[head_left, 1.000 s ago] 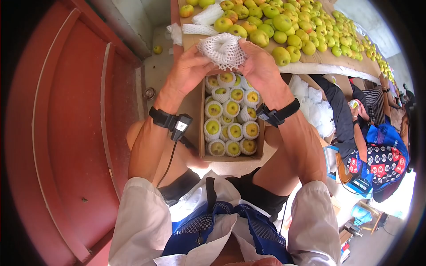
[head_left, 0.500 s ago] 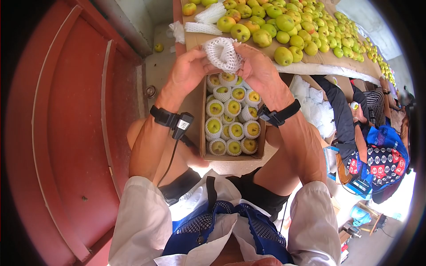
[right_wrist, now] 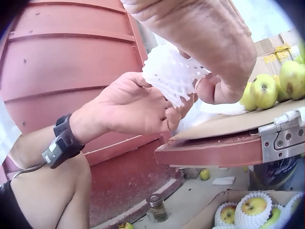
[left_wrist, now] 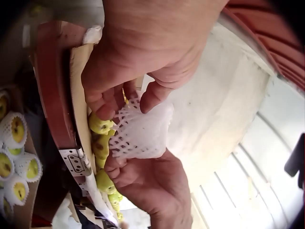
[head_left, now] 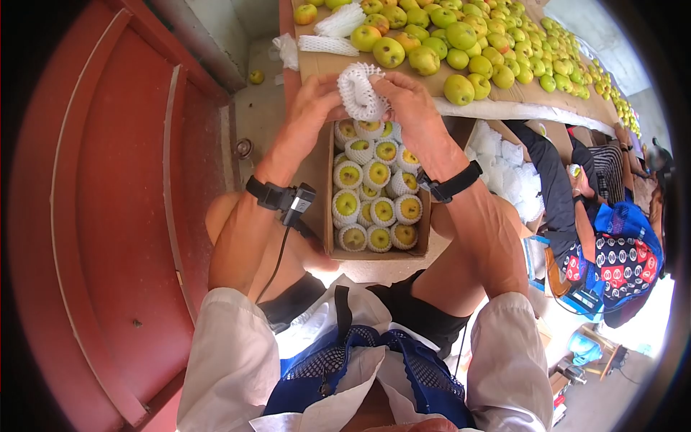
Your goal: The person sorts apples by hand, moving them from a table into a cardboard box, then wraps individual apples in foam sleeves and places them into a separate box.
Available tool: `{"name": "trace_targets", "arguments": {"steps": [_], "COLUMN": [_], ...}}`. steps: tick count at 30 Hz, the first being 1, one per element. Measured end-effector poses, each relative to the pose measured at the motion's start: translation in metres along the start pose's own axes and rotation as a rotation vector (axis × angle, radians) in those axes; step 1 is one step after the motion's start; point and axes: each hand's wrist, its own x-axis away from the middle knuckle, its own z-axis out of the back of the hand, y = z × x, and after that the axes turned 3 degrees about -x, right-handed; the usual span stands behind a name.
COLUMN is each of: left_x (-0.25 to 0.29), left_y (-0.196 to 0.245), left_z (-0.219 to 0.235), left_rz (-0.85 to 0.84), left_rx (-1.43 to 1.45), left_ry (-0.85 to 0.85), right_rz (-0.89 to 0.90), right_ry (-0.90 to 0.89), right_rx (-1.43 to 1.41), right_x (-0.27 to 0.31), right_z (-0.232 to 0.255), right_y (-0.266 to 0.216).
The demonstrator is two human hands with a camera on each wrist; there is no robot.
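A white foam net (head_left: 360,92) is held between both hands, above the far end of a carton of netted apples. My left hand (head_left: 314,108) grips its left side; in the left wrist view my left hand (left_wrist: 147,43) pinches the mesh edge (left_wrist: 136,129) between thumb and fingers. From the other side my right hand (head_left: 409,104) grips the net, its thumb on the rim. The right wrist view has the net (right_wrist: 172,71) bunched between my left hand (right_wrist: 131,102) and my right hand (right_wrist: 214,52). Whether anything is inside the net, I cannot tell.
Below the hands stands the carton (head_left: 327,216) with several netted apples (head_left: 346,204). Loose apples (head_left: 461,36) cover the tabletop ahead, beside flat foam nets (head_left: 327,45). White nets (head_left: 515,180) lie at right, near another person (head_left: 612,252). A red door (head_left: 122,216) is at left.
The net has turned and become narrower between the hands. My left hand has shifted right, and my right hand has moved slightly left, bringing them closer together.
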Motion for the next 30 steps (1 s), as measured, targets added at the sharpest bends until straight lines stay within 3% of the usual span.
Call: {"name": "trace_targets", "arguments": {"steps": [8,14,17,21,24,27,30], "left_x": [0.002,0.001,-0.003,-0.010,-0.014,-0.013,-0.010], "left_y": [0.006,-0.003,-0.009,-0.019,-0.022,-0.012,-0.006], "left_z": [0.003,0.000,0.001,0.007,0.010,0.011,0.007], "left_rz": [-0.203,-0.223,-0.261,-0.244,-0.274,-0.269,-0.291], "left_rx": [-0.380,-0.394,-0.487,-0.419,-0.257,-0.055,0.086], "left_ry": [0.157,0.048,0.139,0.094,0.086,0.075,0.095], "right_rz": [0.035,0.069,0.106,0.179,0.160,0.258,0.492], "right_ry": [0.046,0.074,0.040,-0.060,-0.068,-0.077,-0.068], "right_rx": [-0.004,0.005,0.013,0.084,-0.047,0.038,0.282], "right_x": [-0.002,0.002,0.004,0.010,0.008,0.010,0.016], "right_z": [0.004,-0.001,-0.004,-0.010,-0.010,-0.011,-0.015], "right_y": [-0.003,-0.004,-0.006,-0.011,-0.013,-0.017,-0.012]}}
